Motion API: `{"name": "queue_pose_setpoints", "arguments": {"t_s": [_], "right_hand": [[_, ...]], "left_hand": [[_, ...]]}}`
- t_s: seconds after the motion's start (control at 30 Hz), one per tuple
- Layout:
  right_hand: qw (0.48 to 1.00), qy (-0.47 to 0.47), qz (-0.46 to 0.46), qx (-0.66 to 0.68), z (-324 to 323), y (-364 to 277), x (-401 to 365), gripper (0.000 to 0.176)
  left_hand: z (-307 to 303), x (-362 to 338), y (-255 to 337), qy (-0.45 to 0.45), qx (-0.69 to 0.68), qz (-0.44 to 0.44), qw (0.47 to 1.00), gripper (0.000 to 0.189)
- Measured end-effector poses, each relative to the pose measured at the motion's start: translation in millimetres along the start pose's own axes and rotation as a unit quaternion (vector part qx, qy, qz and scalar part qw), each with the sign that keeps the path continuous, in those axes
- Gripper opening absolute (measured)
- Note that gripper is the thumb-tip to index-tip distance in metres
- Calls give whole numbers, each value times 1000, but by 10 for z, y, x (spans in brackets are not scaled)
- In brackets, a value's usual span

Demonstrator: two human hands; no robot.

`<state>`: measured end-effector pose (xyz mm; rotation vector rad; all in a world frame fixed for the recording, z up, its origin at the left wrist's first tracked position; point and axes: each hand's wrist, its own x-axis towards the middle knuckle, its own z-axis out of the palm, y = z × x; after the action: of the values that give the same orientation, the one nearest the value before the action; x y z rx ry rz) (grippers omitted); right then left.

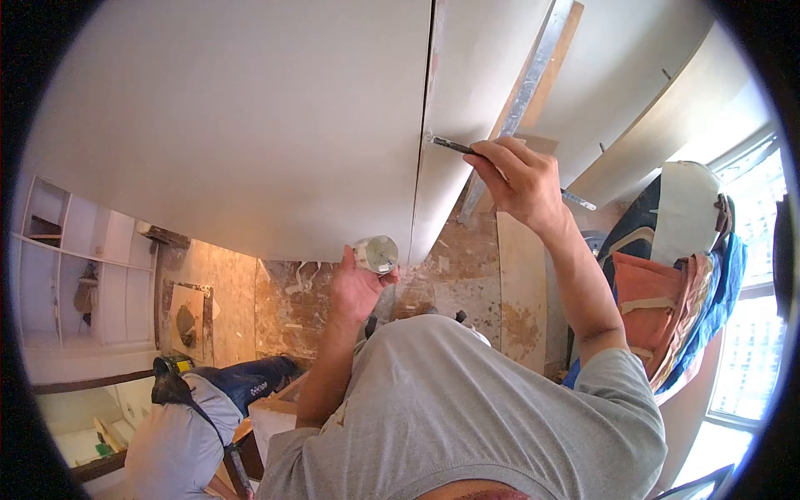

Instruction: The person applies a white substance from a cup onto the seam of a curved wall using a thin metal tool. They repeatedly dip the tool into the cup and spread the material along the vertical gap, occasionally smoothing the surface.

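Note:
My right hand [521,179] pinches a thin paintbrush [452,145], its spattered handle sticking out behind the hand. The brush's tip is at the narrow dark gap [422,125] along the edge of a large white panel [242,125]; whether it touches is too small to tell. Below and to the left, my left hand [357,293] has its fingers around a small round cup [377,253] with pale contents, the cup's mouth facing up toward me. The cup sits close to the panel's lower edge.
A long metal straightedge [533,79] and wooden strips stand at the right. Clothes and bags [667,308] hang near a bright window [750,333]. Behind at lower left, another person [179,425] bends over. The floor [308,312] is stained; white shelves [83,267] are at far left.

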<state>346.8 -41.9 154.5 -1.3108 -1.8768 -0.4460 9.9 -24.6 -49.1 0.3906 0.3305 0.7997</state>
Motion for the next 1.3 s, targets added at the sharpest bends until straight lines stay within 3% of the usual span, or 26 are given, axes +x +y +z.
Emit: {"name": "queue_pose_setpoints", "arguments": {"t_s": [0.6,0.67,0.8,1.3], "right_hand": [[999,-51,-13,11,31,20,-65,13],[1000,16,-5,16,29,2,-40,13],[999,20,7,35,8,20,34,13],[998,-68,-1,11,143,61,-85,15]], "left_hand": [[42,-58,-73,-3,-4,15,1000,76],[38,-61,-89,7,-11,14,1000,75],[41,-78,-113,7,-18,15,1000,75],[0,-218,-193,4,-20,29,999,76]]}}
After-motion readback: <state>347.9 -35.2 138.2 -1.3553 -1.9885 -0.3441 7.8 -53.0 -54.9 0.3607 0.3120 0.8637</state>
